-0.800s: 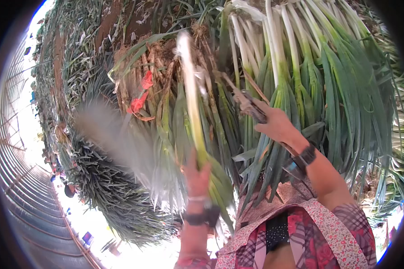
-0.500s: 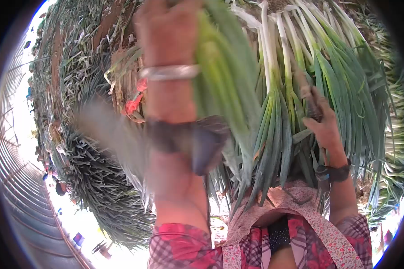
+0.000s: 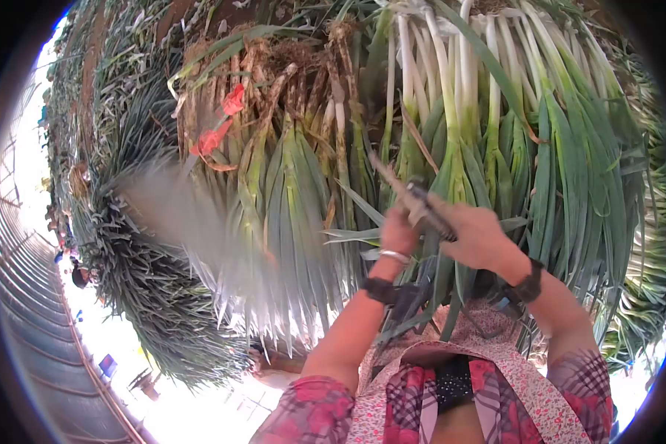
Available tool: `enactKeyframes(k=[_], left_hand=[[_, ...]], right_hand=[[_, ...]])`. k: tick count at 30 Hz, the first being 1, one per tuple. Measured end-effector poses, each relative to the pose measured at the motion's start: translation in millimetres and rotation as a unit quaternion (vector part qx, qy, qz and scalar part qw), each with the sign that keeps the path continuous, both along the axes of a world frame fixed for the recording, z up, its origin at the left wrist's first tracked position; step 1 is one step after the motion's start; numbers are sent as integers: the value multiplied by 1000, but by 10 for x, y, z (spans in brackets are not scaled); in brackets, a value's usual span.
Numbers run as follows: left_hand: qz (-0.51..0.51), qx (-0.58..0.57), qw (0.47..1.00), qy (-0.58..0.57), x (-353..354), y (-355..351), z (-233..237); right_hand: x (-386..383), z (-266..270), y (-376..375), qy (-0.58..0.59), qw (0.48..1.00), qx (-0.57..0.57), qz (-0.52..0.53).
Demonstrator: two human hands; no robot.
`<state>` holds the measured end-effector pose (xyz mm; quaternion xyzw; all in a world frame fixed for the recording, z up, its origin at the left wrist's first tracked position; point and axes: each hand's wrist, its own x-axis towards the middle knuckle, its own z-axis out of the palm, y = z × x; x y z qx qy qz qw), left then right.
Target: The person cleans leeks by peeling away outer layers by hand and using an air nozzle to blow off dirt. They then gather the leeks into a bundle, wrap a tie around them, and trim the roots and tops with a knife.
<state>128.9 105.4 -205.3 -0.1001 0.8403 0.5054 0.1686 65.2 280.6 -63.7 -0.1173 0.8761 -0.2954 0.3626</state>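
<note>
My right hand (image 3: 485, 237) is closed around the dark handle of a knife (image 3: 433, 211), whose narrow, brownish blade angles up and left. Close against it, my left hand (image 3: 399, 233) is curled, and its fingertips are partly hidden behind the tool. Whatever it may hold cannot be made out. Beneath both hands lie long green onions (image 3: 459, 166) with leaves hanging toward me. Cleaned green onions with white stems (image 3: 559, 66) lie on the right. To the left are green onions with brown, soil-covered stems and roots (image 3: 274, 81).
A red tie (image 3: 220, 126) lies across the left bundle. Large heaps of green onions stand at the left (image 3: 163, 288) and the right edge (image 3: 655, 222). A blurred pale smear crosses the left side. Curved ribbed roofing (image 3: 44, 325) shows far left.
My left hand has come down and right from the upper middle to beside the knife, without the green onions it carried. My right hand has shifted left and slightly down with the knife.
</note>
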Motion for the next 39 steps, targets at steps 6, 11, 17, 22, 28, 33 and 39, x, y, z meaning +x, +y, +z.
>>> enactKeyframes(k=[6,11,17,22,28,33,39], left_hand=[[50,-345,937,8,-335,-1012,-466],[88,-291,933,-191,-463,-902,-643],[94,-141,978,-120,-536,-1253,-362],[214,64,950,-218,-875,-1518,-256],[122,0,963,-239,-1230,-1396,44],[172,134,946,-241,-912,-1625,-475],[302,287,864,-283,-947,-1615,-170]], right_hand=[[111,-589,-535,4,997,53,51],[116,-424,-789,-78,993,52,66],[150,-286,-696,-80,996,27,40],[182,-69,-672,-13,999,-8,-40],[213,-109,-696,-7,998,-26,-50],[273,-230,-779,15,996,-52,-65],[236,-96,-866,-80,994,-65,-26]])
